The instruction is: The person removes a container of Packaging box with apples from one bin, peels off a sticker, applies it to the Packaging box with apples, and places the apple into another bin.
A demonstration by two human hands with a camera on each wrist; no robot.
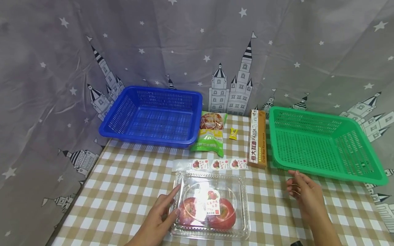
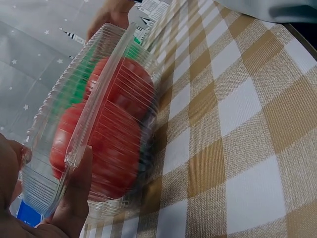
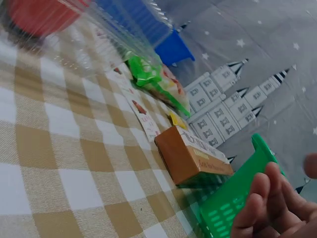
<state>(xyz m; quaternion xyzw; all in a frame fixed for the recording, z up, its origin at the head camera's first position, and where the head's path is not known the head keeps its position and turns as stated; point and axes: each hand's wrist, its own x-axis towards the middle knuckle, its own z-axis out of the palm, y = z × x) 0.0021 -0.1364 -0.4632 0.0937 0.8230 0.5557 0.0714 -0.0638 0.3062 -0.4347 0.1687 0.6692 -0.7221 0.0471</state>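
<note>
A clear plastic clamshell box with red apples inside lies at the front middle of the table, its lid down. On the lid is a white label with a red fruit picture. My left hand holds the box's left edge, index finger along the lid and thumb at the side rim. Off to the right, my right hand hovers by the front rim of the green basket, fingers loosely bent with nothing in them. Just behind the box lies a strip of labels with matching fruit pictures.
Back left stands a blue basket. Beside it lie a green and yellow food packet and a small yellow wrapped piece. A pasta box stands against the green basket's left side. A checked cloth covers the table.
</note>
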